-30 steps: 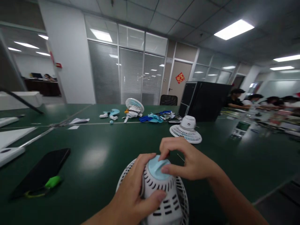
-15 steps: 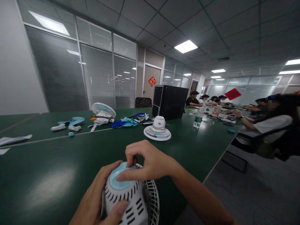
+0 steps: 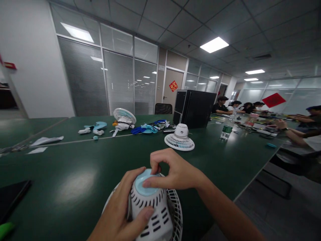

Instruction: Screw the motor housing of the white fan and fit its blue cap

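Observation:
Low in the head view, a white fan head with slotted vents rests close to me, its round grille underneath. My left hand wraps round the housing, thumb across the vents. On top sits a light-blue round cap. My right hand pinches this cap with thumb and bent fingers, the fingertips partly hidden behind its rim. Farther off, another white fan head lies grille-down on the green table.
Beyond are a black computer case, a third fan, blue fan blades and blue gloves. A water bottle stands to the right. Papers lie left. Other people sit along the table's right end.
The view has turned left, so everything appears farther right. My left hand still holds the fan housing, and my right hand stays on the blue cap with almost the same grip.

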Tool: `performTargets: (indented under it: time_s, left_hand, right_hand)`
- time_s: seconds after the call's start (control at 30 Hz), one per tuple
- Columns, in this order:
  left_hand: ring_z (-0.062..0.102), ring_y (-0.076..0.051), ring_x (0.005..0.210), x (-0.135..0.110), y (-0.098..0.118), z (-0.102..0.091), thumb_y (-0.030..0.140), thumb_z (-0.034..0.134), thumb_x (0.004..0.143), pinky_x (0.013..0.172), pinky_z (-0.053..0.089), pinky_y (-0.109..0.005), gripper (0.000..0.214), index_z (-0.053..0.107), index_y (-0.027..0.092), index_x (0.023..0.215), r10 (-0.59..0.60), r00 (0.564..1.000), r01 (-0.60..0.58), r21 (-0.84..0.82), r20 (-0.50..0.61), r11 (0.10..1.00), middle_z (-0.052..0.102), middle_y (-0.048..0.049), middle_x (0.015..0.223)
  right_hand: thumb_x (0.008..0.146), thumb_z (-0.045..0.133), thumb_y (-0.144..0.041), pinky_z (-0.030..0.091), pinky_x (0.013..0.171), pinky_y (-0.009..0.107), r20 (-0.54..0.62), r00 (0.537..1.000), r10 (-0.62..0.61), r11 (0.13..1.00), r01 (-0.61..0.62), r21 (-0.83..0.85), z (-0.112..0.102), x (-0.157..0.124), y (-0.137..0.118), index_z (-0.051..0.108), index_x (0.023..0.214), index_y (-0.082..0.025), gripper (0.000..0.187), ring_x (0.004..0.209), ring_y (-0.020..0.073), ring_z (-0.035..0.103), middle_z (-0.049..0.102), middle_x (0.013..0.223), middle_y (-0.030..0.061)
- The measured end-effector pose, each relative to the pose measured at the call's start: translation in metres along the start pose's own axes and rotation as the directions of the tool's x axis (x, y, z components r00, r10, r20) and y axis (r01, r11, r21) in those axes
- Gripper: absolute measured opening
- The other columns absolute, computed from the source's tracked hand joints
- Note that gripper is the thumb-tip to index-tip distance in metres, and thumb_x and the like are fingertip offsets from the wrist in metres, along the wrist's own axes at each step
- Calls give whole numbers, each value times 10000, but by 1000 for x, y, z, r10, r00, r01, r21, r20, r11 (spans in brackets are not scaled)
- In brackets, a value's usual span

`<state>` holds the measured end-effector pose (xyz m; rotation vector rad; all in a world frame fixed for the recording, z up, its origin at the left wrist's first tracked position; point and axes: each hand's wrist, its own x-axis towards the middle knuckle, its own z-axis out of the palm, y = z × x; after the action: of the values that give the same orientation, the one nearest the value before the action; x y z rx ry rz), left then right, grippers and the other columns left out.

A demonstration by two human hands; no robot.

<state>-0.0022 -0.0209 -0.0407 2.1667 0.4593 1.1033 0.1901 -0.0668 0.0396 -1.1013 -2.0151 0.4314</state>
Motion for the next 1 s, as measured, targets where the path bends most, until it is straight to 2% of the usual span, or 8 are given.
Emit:
performTargets:
  time_s: [0.17,0.3,0.4,0.47,0.6,0.8,0.87,1.0]
  left_hand:
    - [644,-314,1097,0,0,3,410,642,843,928,546,-437,510,516,281,1320,-18,1000,18,-54,-4,998,649,-85,1235]
    - [627,-303,1116,0,-1,3,412,622,863,946,521,-437,498,493,292,1328,-7,1000,9,-73,24,997,627,-80,1256]
    - [606,-306,1142,-2,-6,2,417,610,876,958,506,-443,521,455,289,1357,8,999,-6,-49,43,999,597,-91,1289]
    - [593,-307,1157,-3,-10,3,415,613,878,971,495,-447,546,424,309,1379,22,998,-20,-34,53,999,577,-85,1309]
    - [581,-300,1158,-4,-13,3,410,617,882,990,475,-454,573,381,342,1400,34,997,-30,-53,74,998,554,-69,1314]
    - [563,-295,1153,-2,-12,2,406,632,880,994,455,-463,582,374,356,1400,34,994,-23,-108,107,994,533,-58,1301]
    - [560,-299,1147,-2,-11,3,411,634,876,993,451,-468,585,380,346,1400,34,994,-22,-118,102,993,531,-63,1298]
    - [550,-302,1155,-3,-10,2,396,638,870,995,443,-469,590,383,339,1399,23,994,-9,-131,105,991,527,-63,1290]
  right_hand:
    - [750,808,-407,388,590,231,15,999,50,999,-51,8,0,-3,-3,638,765,-167,295,616,89,470,504,669,-57]
    - [805,750,-400,417,633,245,-4,999,47,996,-46,82,-4,-9,2,651,932,-157,291,647,100,487,516,713,-47]
    - [851,684,-454,439,672,266,-19,988,151,988,-151,-4,-11,-17,10,628,993,-158,333,711,125,527,563,774,-16]
    - [890,610,-516,449,718,284,-21,953,303,939,-302,-163,-19,-24,19,621,997,-166,366,781,147,549,599,849,16]
    - [968,423,-571,447,779,326,-60,831,553,761,-533,-370,-37,-48,46,615,1033,-180,440,879,189,566,636,993,69]
    - [783,705,-480,458,778,333,-43,635,771,535,-684,-496,-50,-88,102,618,1080,-186,427,935,245,618,658,1055,102]
    - [771,727,-417,468,743,316,4,607,795,524,-683,-509,-48,-94,113,631,1050,-183,376,889,228,630,663,1007,81]
    - [878,636,-250,491,699,285,90,595,799,550,-661,-510,-41,-91,121,632,1015,-160,165,793,169,640,663,874,33]
